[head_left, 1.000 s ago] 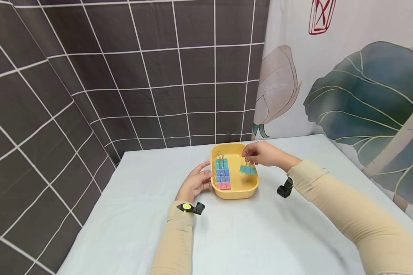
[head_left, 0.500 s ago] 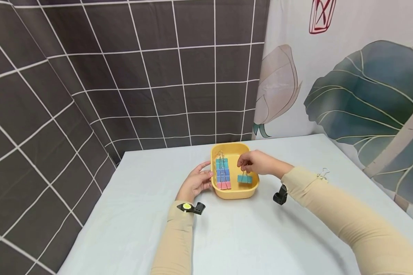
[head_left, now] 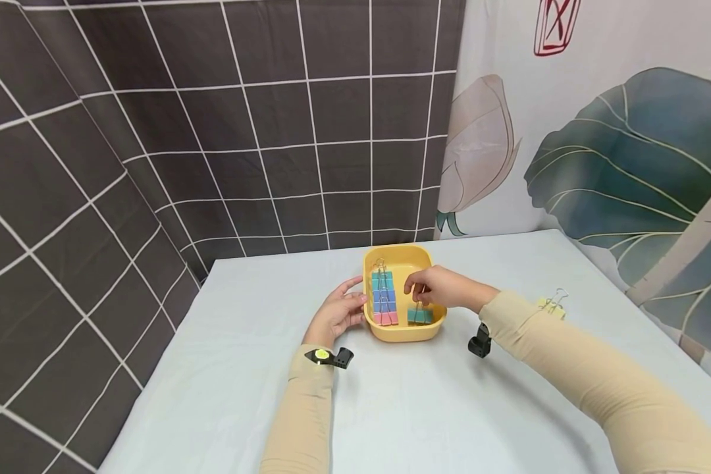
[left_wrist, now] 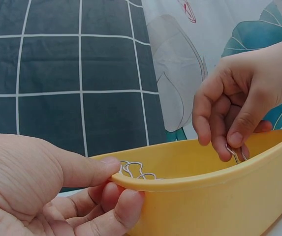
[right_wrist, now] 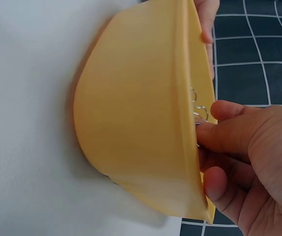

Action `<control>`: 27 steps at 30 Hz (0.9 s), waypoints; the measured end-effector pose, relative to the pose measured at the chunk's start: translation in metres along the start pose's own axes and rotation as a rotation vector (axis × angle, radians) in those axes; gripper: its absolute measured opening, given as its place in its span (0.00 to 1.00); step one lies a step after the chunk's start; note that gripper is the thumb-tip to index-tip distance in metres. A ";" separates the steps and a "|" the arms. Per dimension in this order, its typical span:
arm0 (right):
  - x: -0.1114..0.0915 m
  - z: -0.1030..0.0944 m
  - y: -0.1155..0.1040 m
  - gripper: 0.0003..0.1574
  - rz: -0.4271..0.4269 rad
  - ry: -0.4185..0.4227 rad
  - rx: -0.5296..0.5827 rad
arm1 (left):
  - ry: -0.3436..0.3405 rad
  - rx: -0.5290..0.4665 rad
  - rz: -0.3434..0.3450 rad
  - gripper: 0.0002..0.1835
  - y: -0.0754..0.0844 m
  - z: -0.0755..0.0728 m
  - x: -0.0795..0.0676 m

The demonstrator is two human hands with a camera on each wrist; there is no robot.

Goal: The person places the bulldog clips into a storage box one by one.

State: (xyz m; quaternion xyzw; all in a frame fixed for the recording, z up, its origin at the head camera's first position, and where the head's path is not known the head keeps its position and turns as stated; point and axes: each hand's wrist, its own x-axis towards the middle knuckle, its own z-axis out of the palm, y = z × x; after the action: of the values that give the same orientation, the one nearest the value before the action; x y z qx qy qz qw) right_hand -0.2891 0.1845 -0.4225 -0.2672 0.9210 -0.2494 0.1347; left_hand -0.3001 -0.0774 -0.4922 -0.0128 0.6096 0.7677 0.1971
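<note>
A yellow plastic basin stands on the table. My left hand pinches its left rim between thumb and fingers, as the left wrist view shows up close. Inside, along the left wall, lies a column of binder clips, teal at the far end, then blue, then pink nearest me. Over the right half of the basin, my right hand pinches the wire handles of a teal binder clip, its body low inside near the front right corner. In the right wrist view the basin wall hides that clip's body.
A yellow binder clip with upright wire handles lies on the white-covered table, just beyond my right sleeve. A dark cloth with white grid lines hangs behind, and a leaf-patterned curtain hangs at the right.
My right hand has moved left and toward me, lowering the teal binder clip into the basin's front right part. The yellow clip has come out from behind my sleeve. My left hand stays on the rim.
</note>
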 end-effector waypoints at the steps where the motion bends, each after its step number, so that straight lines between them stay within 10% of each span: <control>1: 0.000 0.000 0.000 0.11 0.003 -0.004 0.002 | 0.000 -0.002 -0.001 0.31 0.000 0.000 0.000; 27: 0.005 0.003 0.002 0.09 -0.028 -0.016 -0.120 | 0.005 0.014 0.004 0.31 0.001 0.001 -0.002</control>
State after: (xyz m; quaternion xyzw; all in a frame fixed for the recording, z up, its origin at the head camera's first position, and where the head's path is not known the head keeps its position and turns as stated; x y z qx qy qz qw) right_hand -0.2927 0.1820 -0.4266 -0.2898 0.9294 -0.1934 0.1221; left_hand -0.2987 -0.0775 -0.4911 -0.0120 0.6153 0.7639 0.1943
